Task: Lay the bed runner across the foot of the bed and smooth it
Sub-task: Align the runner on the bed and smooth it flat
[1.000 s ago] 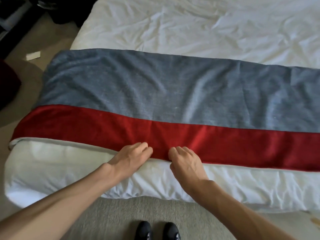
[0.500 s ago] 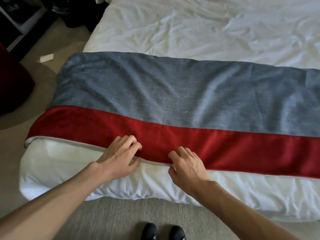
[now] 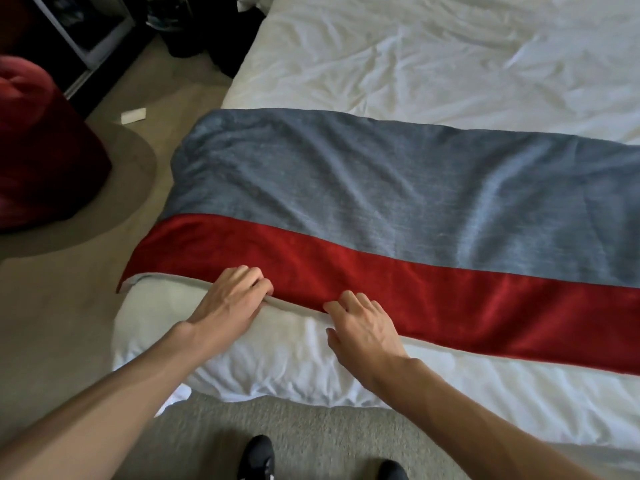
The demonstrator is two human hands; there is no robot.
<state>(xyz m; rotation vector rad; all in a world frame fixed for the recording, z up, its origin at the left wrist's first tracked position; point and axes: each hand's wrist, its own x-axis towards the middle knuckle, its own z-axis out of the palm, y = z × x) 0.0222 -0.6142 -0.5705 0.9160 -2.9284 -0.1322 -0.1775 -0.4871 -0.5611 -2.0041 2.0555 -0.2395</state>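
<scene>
The bed runner [image 3: 398, 202], grey-blue with a red band along its near side, lies flat across the foot of the white bed [image 3: 433, 57], with light creases in the grey part. My left hand [image 3: 232, 299] pinches the runner's near hem, fingers curled over the red band and thumb at the edge. A little to the right, my right hand [image 3: 363, 327] rests bent fingertips on the same hem, its thumb lying apart on the white duvet [image 3: 277, 362] below. The runner's right end runs out of view.
Beige carpet [image 3: 69, 323] surrounds the bed's left corner. A dark red round seat [image 3: 38, 150] stands at the left, a small white slip [image 3: 133, 116] lies on the floor behind it, and dark furniture fills the top left. My black shoes [image 3: 256, 459] are at the bottom.
My left hand has slid left along the hem, so my hands are farther apart. My view has shifted toward the bed's left corner.
</scene>
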